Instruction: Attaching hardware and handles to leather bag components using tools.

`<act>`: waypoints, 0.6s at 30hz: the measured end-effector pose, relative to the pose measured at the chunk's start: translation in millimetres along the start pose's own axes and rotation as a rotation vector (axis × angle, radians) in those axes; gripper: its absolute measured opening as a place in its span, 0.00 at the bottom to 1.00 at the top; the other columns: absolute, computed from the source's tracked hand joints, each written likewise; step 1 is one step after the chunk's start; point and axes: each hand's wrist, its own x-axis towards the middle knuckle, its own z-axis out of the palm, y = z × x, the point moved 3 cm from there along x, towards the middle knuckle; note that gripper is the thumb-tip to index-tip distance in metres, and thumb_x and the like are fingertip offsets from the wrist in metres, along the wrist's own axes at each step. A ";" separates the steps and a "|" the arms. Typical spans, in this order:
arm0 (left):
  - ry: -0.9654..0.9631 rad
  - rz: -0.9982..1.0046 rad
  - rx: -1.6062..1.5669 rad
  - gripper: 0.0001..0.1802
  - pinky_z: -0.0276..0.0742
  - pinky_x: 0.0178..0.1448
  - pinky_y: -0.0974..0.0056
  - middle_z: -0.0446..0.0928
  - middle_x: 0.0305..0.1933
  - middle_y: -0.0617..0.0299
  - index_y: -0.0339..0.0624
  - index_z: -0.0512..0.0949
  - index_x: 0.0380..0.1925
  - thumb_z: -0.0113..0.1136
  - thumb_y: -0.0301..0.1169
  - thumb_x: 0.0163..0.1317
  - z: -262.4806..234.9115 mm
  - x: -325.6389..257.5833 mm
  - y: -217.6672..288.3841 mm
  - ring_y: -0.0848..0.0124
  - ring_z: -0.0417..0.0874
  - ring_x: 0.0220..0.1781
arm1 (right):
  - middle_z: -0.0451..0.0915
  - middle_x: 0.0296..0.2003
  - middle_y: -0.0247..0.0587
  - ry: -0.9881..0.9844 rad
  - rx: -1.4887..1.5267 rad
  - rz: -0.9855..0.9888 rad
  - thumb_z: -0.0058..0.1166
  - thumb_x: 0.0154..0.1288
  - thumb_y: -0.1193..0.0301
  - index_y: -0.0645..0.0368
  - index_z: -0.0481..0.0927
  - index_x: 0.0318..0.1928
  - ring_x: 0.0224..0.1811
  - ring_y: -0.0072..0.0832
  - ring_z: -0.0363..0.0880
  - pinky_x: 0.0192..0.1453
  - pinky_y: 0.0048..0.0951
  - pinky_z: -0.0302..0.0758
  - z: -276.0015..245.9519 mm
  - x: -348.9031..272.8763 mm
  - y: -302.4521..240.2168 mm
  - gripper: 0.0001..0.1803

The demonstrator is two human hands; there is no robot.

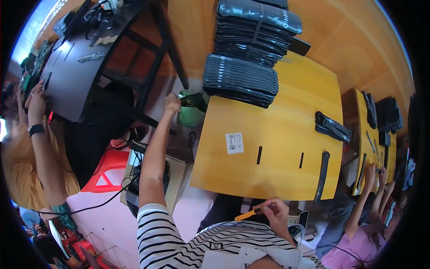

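Grips orange-handled tool in right hand; holds left hand well apart, beside green container; cannot tell left grip.

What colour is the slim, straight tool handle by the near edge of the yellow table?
The slim handle is orange-yellow; the head view shows it best.

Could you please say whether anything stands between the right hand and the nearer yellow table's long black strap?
Nothing visible except the table's near edge separates the right hand, holding an orange tool, from the strap.
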 end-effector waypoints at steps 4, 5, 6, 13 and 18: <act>-0.055 0.071 0.090 0.10 0.76 0.48 0.54 0.78 0.41 0.44 0.37 0.80 0.33 0.53 0.29 0.54 79.4 44.1 -25.6 0.52 0.79 0.46 | 0.80 0.34 0.48 -0.011 -0.007 0.084 0.48 0.63 0.81 0.67 0.70 0.39 0.40 0.30 0.80 0.44 0.27 0.78 6.2 15.3 4.0 0.05; -0.045 0.104 0.078 0.10 0.76 0.48 0.53 0.77 0.43 0.43 0.37 0.80 0.33 0.54 0.28 0.53 93.5 48.2 -25.2 0.50 0.78 0.47 | 0.80 0.35 0.48 -0.018 -0.010 0.094 0.48 0.63 0.81 0.67 0.70 0.39 0.40 0.30 0.80 0.44 0.27 0.78 5.9 17.2 4.3 0.05; -0.131 0.035 0.021 0.11 0.74 0.51 0.52 0.78 0.43 0.44 0.37 0.79 0.35 0.53 0.28 0.53 107.2 55.1 -27.4 0.50 0.78 0.48 | 0.80 0.35 0.48 -0.005 -0.016 0.108 0.48 0.63 0.81 0.67 0.70 0.39 0.40 0.30 0.80 0.44 0.27 0.78 3.8 18.7 6.1 0.05; -0.096 0.351 -0.238 0.11 0.75 0.43 0.51 0.79 0.37 0.44 0.38 0.79 0.32 0.57 0.32 0.50 189.0 97.3 -42.5 0.52 0.81 0.41 | 0.80 0.35 0.49 0.017 -0.007 0.150 0.47 0.64 0.81 0.66 0.70 0.40 0.40 0.30 0.80 0.45 0.28 0.78 -2.0 29.9 21.9 0.05; -0.282 0.361 -0.132 0.16 0.75 0.44 0.51 0.78 0.40 0.45 0.38 0.79 0.35 0.59 0.38 0.51 225.5 91.7 -29.3 0.52 0.80 0.43 | 0.80 0.36 0.49 0.028 0.082 0.173 0.47 0.64 0.80 0.65 0.69 0.42 0.41 0.31 0.80 0.47 0.29 0.78 -6.9 31.5 25.3 0.06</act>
